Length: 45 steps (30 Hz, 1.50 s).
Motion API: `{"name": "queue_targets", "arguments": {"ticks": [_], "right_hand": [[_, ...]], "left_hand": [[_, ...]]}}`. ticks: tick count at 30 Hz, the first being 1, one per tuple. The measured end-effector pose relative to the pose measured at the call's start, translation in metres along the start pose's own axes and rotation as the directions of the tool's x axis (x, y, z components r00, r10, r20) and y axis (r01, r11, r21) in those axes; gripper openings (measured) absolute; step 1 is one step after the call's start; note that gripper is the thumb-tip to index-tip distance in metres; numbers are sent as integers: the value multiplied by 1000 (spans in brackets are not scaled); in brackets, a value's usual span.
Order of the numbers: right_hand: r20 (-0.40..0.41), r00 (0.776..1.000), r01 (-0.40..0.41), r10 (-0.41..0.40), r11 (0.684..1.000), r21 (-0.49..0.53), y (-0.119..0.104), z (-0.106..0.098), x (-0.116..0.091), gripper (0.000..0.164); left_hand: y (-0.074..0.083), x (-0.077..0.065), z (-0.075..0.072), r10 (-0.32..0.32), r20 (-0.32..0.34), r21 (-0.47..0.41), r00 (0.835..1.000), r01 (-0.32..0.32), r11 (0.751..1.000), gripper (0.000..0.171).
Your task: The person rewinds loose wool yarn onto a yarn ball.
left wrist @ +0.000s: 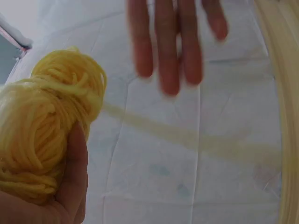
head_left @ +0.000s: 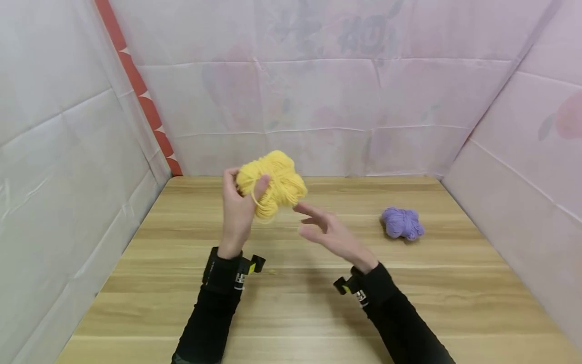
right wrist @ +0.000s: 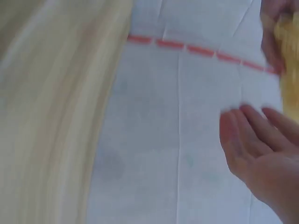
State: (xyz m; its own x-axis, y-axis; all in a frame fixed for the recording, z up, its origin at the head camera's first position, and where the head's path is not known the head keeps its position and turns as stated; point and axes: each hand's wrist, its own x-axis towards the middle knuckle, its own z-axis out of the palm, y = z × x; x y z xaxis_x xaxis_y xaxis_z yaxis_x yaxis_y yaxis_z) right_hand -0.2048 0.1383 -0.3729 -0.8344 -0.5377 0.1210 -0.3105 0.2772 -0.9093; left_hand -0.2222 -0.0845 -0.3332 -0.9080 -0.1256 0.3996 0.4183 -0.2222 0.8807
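Observation:
My left hand [head_left: 238,210] grips a bundle of yellow yarn [head_left: 277,177] above the table, the thumb lying across its near side. In the left wrist view the wound strands of the yarn [left wrist: 35,133] show clearly, and a blurred yellow streak runs off to the right from it. Just right of and below the bundle is my right hand [head_left: 338,235], its fingers loosely extended and holding nothing I can see. The right wrist view shows that hand [right wrist: 266,154] apart from the yarn [right wrist: 290,60], palm partly visible.
A smaller bundle of purple yarn [head_left: 403,223] lies on the right part of the wooden table [head_left: 291,323]. Pale sheeting [head_left: 313,101] hangs behind and at both sides, with a red strip [head_left: 147,108] in the back left corner.

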Motion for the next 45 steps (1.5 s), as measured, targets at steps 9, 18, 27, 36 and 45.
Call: {"name": "queue_targets", "arguments": {"ticks": [9, 18, 27, 36, 45], "right_hand": [[76, 996, 26, -45, 973, 229, -7, 25, 2, 33], [175, 971, 113, -160, 961, 253, 1, 20, 1, 34], [230, 972, -13, -42, 973, 233, 17, 8, 6, 36], [122, 992, -45, -4, 917, 396, 29, -17, 3, 23], [-23, 994, -91, 108, 918, 387, 17, -31, -7, 24]], "left_hand": [[-4, -8, 16, 52, 60, 42, 997, -54, 998, 49], [0, -3, 5, 77, -20, -94, 997, -79, 992, 38], [4, -4, 5, 31, 72, -211, 997, -15, 977, 28], [9, -8, 6, -84, 393, -200, 916, 175, 964, 26], [6, -12, 9, -220, 601, 133, 769, 175, 976, 42]]}}
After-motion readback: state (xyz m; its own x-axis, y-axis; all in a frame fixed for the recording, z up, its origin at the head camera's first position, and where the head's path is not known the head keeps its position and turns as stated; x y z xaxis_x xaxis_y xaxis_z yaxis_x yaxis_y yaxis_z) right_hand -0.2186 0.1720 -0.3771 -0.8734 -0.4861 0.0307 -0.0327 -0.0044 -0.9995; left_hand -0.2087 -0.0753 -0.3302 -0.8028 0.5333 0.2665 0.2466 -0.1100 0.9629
